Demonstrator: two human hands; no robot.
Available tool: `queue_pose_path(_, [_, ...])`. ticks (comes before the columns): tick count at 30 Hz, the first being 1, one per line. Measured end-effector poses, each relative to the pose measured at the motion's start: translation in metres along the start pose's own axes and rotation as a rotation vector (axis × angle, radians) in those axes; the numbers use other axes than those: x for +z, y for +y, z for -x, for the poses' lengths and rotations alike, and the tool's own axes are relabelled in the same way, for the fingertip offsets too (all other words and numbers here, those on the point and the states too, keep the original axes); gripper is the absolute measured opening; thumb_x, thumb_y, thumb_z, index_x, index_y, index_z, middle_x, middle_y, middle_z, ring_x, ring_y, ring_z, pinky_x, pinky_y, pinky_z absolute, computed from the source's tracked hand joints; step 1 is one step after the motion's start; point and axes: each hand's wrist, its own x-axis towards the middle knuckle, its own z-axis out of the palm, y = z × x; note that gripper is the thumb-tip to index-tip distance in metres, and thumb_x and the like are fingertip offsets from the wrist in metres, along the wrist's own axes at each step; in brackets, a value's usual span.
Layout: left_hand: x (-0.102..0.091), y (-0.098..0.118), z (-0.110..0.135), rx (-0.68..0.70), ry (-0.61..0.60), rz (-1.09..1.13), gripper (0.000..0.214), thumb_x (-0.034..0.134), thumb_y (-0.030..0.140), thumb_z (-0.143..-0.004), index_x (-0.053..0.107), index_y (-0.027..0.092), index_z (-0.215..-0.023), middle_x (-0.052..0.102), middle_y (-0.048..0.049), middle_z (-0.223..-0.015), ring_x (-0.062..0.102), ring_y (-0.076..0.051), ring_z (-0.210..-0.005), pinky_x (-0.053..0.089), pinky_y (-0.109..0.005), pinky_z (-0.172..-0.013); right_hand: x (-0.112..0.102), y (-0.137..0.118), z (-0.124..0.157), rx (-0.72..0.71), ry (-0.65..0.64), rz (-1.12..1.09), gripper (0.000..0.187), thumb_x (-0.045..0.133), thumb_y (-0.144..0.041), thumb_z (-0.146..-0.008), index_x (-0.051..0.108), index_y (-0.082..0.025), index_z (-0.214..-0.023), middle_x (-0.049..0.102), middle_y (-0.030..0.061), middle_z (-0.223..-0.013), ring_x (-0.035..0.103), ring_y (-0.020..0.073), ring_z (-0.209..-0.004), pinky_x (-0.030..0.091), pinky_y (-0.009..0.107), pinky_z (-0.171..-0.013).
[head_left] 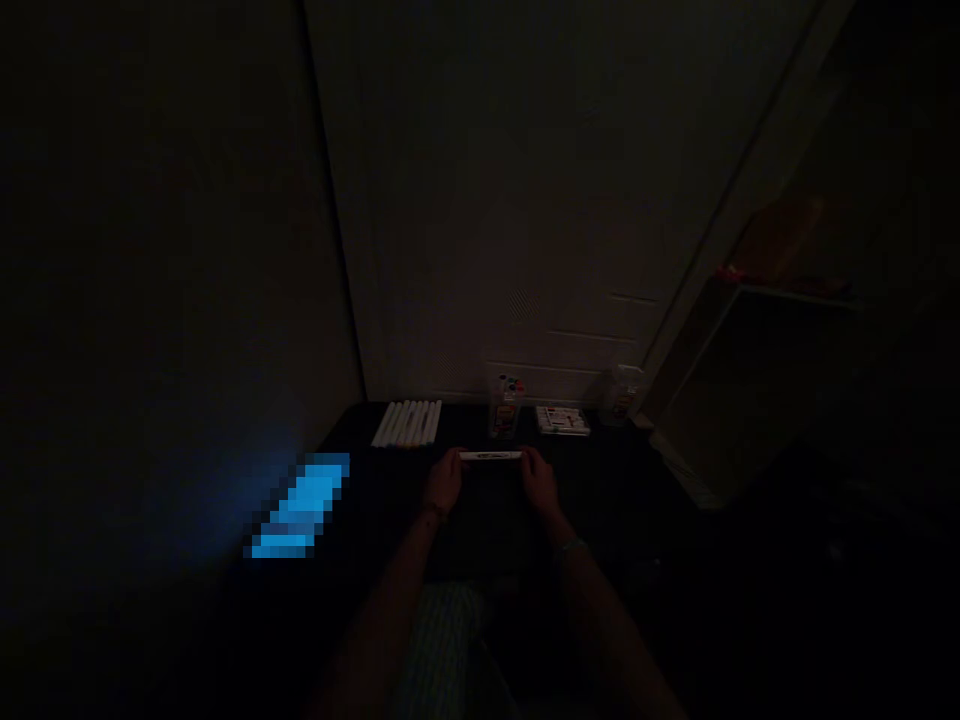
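A white marker with dark print lies level between my two hands, above the dark table. My left hand grips its left end, and my right hand closes on its right end. Just behind it stands a clear plastic container with several marker tips of mixed colours showing at the top. Left of that, a row of several white markers lies side by side on the table. The dim light hides the details of my fingers.
Right of the container lies a flat, clear-looking case with white printed items. A second clear container stands at the back right. A blurred, glowing blue panel is at the left. The wall rises behind the table; a shelf unit stands right.
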Motion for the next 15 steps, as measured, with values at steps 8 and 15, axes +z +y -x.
queue_pose_path(8, [-0.001,-0.008,-0.001,0.010,-0.027,0.045,0.038,0.031,0.044,-0.082,0.057,0.020,-0.094,0.065,-0.0007,-0.075,0.059,-0.014,-0.070,0.042,-0.024,-0.067,0.007,0.004,-0.002,-0.043,0.093,-0.261,0.034,0.033,-0.042,-0.085,0.056,-0.021,-0.099,0.062,0.0033,-0.094,0.057,0.0154,-0.086,0.042,0.025,-0.075])
queue_pose_path(15, [-0.005,-0.004,-0.004,-0.035,-0.005,0.047,0.042,0.033,0.051,-0.079,0.058,0.018,-0.086,0.061,0.0004,-0.066,0.055,-0.013,-0.062,0.040,-0.022,-0.060,0.002,0.000,-0.001,0.041,-0.008,-0.470,0.036,0.041,-0.049,-0.080,0.058,-0.019,-0.093,0.063,0.0035,-0.081,0.057,0.0165,-0.076,0.042,0.026,-0.070])
